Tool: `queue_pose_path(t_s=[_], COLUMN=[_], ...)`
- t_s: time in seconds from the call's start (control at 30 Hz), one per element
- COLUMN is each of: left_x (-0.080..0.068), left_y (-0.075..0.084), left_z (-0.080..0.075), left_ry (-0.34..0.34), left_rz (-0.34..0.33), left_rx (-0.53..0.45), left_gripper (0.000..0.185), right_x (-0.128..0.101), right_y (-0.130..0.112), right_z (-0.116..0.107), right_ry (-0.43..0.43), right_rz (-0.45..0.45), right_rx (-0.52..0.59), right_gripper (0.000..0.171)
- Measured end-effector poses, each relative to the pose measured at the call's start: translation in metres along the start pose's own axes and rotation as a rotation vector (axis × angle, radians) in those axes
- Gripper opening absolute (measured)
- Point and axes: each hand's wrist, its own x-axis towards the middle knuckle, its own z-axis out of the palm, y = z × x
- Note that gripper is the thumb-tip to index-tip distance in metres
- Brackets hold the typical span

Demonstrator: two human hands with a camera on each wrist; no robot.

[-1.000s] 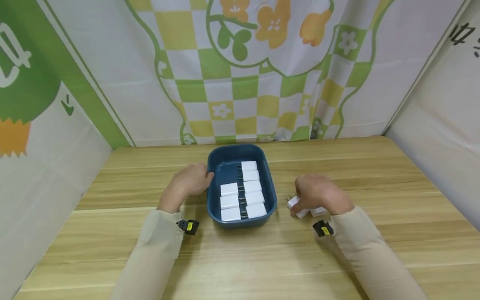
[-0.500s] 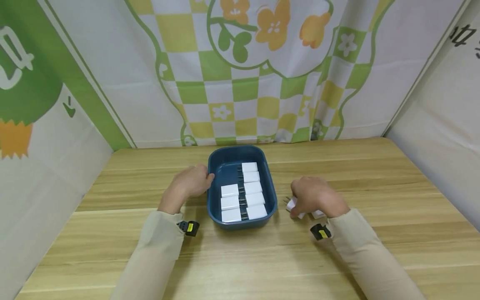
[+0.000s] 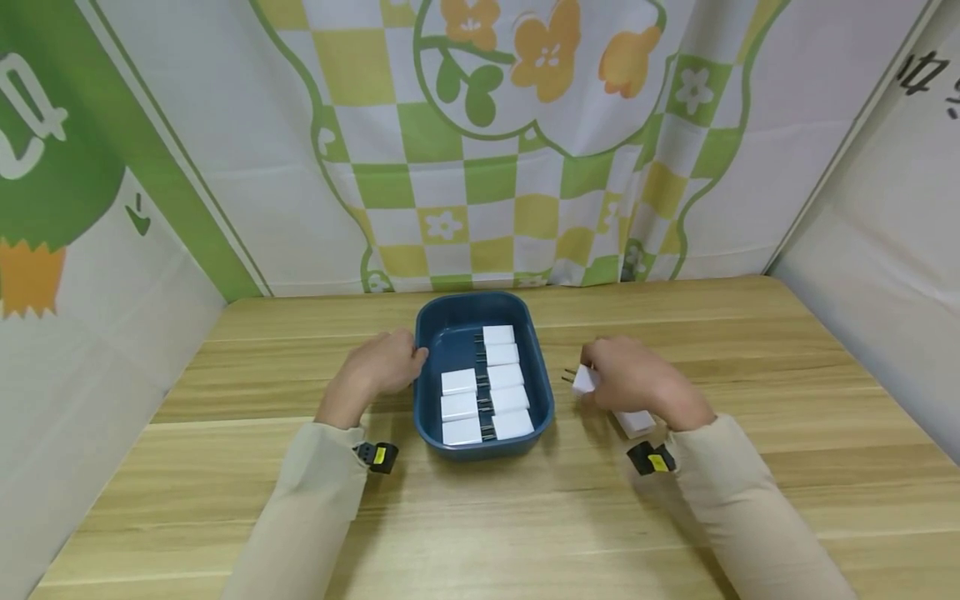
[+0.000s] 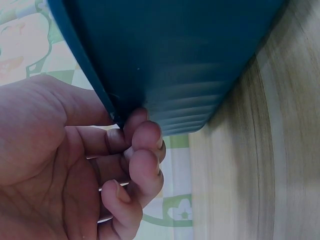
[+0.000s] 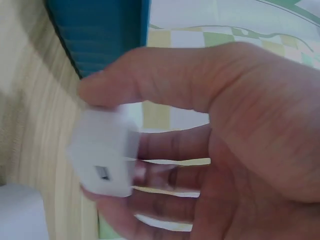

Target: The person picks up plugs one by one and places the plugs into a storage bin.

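A dark blue tray point(image 3: 483, 450) holds several white plug chargers point(image 3: 504, 376) in two columns, their prongs facing the middle. My left hand point(image 3: 381, 364) pinches the tray's left rim; in the left wrist view its thumb is on one side of the rim point(image 4: 95, 82) and curled fingers are on the other. To the right of the tray, my right hand point(image 3: 637, 379) grips a white charger point(image 3: 586, 381) between thumb and fingers, prongs pointing left. The right wrist view shows a small port on this charger point(image 5: 100, 155). Another white charger point(image 3: 635, 423) lies on the table below that hand.
The wooden table point(image 3: 480, 533) runs back to a patterned curtain point(image 3: 491, 192). White cloth sides stand at left and right. Black wrist cameras point(image 3: 651, 458) hang under both wrists.
My right hand has lifted its charger from beside the other one and turned it so the prongs point left. The left hand stays on the tray rim.
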Motion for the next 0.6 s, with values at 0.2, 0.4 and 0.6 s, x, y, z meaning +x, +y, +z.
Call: queue_pose_path(t_s=[0.2, 0.4, 0.6], left_x=[-0.0004, -0.0011, -0.0017], left_y=[0.0001, 0.0008, 0.0009], left_z=[-0.0001, -0.0004, -0.0006], left_ry=[0.000, -0.001, 0.003], left_rz=[-0.004, -0.003, -0.003], left_rx=[-0.003, -0.006, -0.008], left_gripper=[0.038, 0.038, 0.039], right_x=[-0.0016, -0.0013, -0.0017], right_y=[0.0002, -0.0010, -0.0027], right_z=[-0.0036, -0.0065, -0.0086], right_ry=[0.104, 0.199, 0.302], right_rz=[-0.039, -0.027, 0.000], right_rx=[0.024, 0.092, 0.199], right_gripper=[0.030, 0.038, 0.038])
